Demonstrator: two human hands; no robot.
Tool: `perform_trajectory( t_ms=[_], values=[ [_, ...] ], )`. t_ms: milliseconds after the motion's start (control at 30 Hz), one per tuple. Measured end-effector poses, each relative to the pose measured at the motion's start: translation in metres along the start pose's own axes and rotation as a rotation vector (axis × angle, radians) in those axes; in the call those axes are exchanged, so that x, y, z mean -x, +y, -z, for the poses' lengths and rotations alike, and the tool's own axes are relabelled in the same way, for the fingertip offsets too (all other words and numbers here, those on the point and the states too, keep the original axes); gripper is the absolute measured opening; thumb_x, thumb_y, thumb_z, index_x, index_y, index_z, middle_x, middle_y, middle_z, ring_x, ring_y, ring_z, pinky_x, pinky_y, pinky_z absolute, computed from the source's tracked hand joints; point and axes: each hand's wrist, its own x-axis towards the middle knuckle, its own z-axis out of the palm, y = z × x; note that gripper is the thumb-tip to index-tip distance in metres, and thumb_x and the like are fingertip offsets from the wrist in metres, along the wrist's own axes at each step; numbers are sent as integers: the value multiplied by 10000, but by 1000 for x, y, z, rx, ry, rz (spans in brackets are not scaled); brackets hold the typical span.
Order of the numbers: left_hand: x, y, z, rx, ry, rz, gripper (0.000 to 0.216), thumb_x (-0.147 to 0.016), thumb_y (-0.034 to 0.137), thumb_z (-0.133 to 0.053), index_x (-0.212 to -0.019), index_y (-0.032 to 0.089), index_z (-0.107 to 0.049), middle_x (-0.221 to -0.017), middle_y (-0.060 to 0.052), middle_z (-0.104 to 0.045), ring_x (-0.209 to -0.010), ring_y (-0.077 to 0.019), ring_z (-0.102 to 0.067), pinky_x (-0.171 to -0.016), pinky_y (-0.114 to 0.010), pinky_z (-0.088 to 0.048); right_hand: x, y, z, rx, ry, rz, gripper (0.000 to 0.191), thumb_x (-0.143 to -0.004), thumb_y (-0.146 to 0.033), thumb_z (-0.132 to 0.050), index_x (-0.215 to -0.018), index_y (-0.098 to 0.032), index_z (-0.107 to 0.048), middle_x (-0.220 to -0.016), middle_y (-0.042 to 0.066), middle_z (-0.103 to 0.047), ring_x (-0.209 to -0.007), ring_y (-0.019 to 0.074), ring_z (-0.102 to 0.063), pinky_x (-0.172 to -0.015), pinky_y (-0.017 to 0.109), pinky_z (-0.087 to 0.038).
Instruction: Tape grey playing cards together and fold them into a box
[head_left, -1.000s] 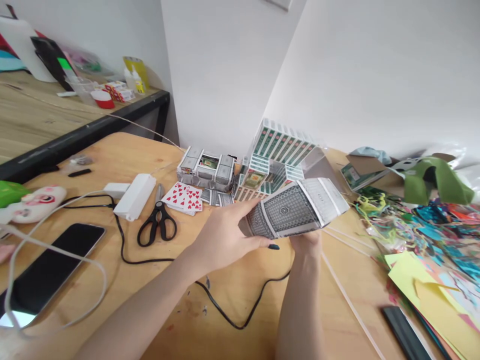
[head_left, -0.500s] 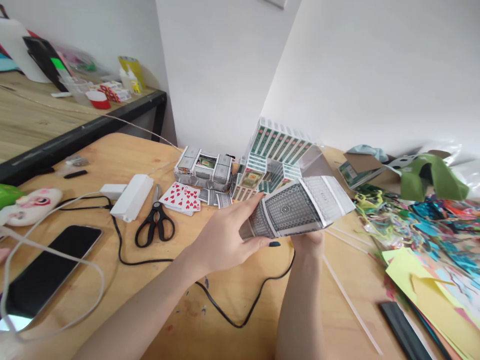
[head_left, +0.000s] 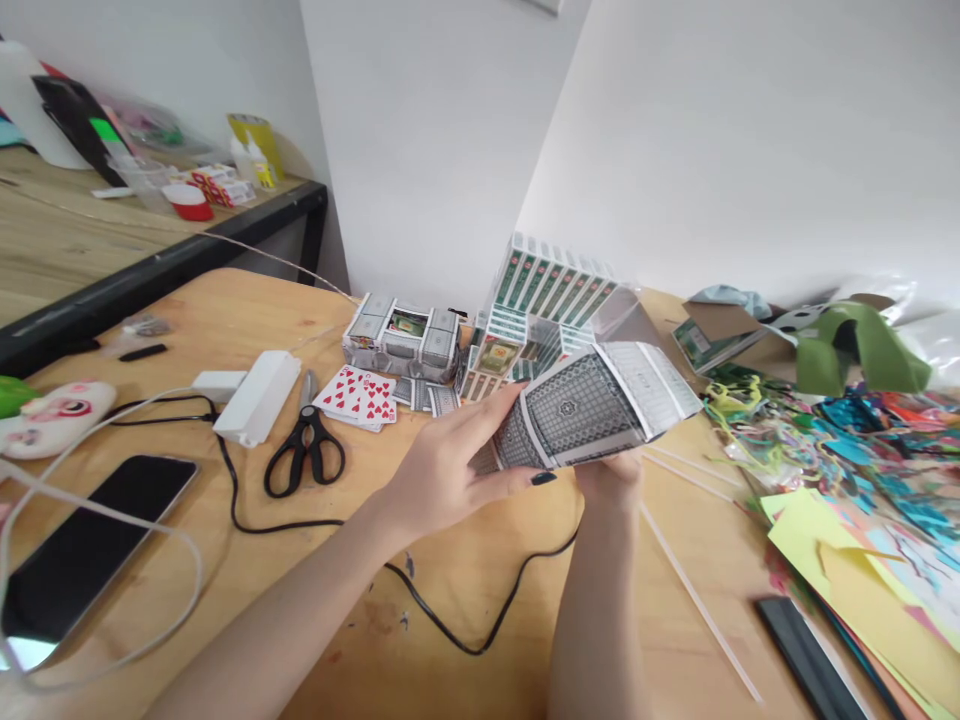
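Both my hands hold a folded piece made of patterned playing cards point(head_left: 592, 405) above the wooden table point(head_left: 225, 310). My left hand point(head_left: 450, 470) grips its left end, thumb underneath and fingers on top. My right hand point(head_left: 611, 475) supports it from below, mostly hidden by the cards. Behind it stands a card-built structure point(head_left: 547, 310) with a slanted roof of green-backed cards. A smaller box of cards point(head_left: 405, 335) sits to its left.
Loose red-heart cards point(head_left: 358, 395), black scissors point(head_left: 304, 450), a white adapter point(head_left: 255, 395) with black cable point(head_left: 450, 625) and a phone point(head_left: 82, 545) lie left. Coloured paper scraps point(head_left: 847, 470), a green shape point(head_left: 855, 350) and thin sticks point(head_left: 697, 600) crowd the right. A second desk point(head_left: 90, 240) stands at far left.
The card piece has tilted slightly and risen a little in my hands. The view has shifted slightly, so the table objects sit a bit further left.
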Motion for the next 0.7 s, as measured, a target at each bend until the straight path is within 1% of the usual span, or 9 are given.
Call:
perform_trajectory(
  t_ms=[100, 200, 300, 367, 433, 500, 600, 700],
  values=[
    [0, 2, 1, 11, -1, 26, 619, -752, 354, -642, -1321, 247, -422, -1210, -70, -595, -1038, -231, -588, -899, -323, -462, 0, -1, -1, 9, -2, 0, 317, -430, -327, -768, -700, -263, -616, -660, -11, -643, -636, 188, -577, -667, 349, -472],
    [0, 6, 2, 73, 20, 85, 590, -732, 333, -668, -1281, 240, -474, -1195, -69, -605, -1030, -232, -592, -898, -324, -461, 0, 0, -1, -26, -13, -8, 390, -435, -299, -772, -796, -272, -627, -676, -18, -651, -651, 182, -589, -655, 329, -476],
    [-3, 7, 0, 215, 89, 212, 551, -693, 312, -706, -1210, 227, -535, -1211, -71, -592, -1084, -240, -562, -936, -339, -439, 0, 3, -2, -36, -21, -28, 435, -464, -305, -766, -875, -261, -629, -750, 2, -677, -744, 203, -618, -712, 350, -487],
    [-6, 6, -2, 389, 118, 323, 551, -655, 288, -739, -1165, 207, -549, -1177, -77, -609, -1064, -232, -572, -912, -339, -457, -2, 6, -5, -37, -27, -60, 441, -486, -322, -760, -902, -253, -633, -827, 21, -692, -853, 232, -626, -790, 385, -481],
    [-9, 4, -1, 598, 91, 447, 560, -597, 258, -780, -1102, 175, -553, -1082, -81, -649, -981, -220, -611, -838, -326, -495, -3, 9, -8, -40, -39, -130, 431, -512, -342, -754, -917, -248, -641, -887, 30, -697, -939, 253, -616, -854, 409, -467],
    [-13, 2, 2, 782, 29, 559, 538, -559, 235, -801, -1030, 144, -557, -978, -77, -678, -883, -205, -642, -769, -308, -516, -3, 11, -11, -45, -55, -236, 400, -553, -373, -740, -920, -240, -653, -928, 30, -697, -975, 262, -609, -878, 417, -464],
    [-14, 1, 9, 961, -61, 658, 428, -625, 231, -763, -997, 124, -579, -912, -76, -691, -795, -176, -656, -715, -278, -515, -2, 12, -14, -57, -83, -383, 356, -613, -435, -707, -903, -232, -670, -934, 22, -701, -984, 270, -611, -873, 419, -479],
    [-13, 1, 13, 1091, -124, 691, 345, -715, 228, -692, -1034, 132, -603, -921, -89, -691, -799, -172, -659, -676, -254, -507, -1, 11, -16, -73, -95, -462, 339, -624, -474, -687, -869, -239, -682, -897, 14, -709, -956, 278, -624, -838, 428, -503]
  ],
)
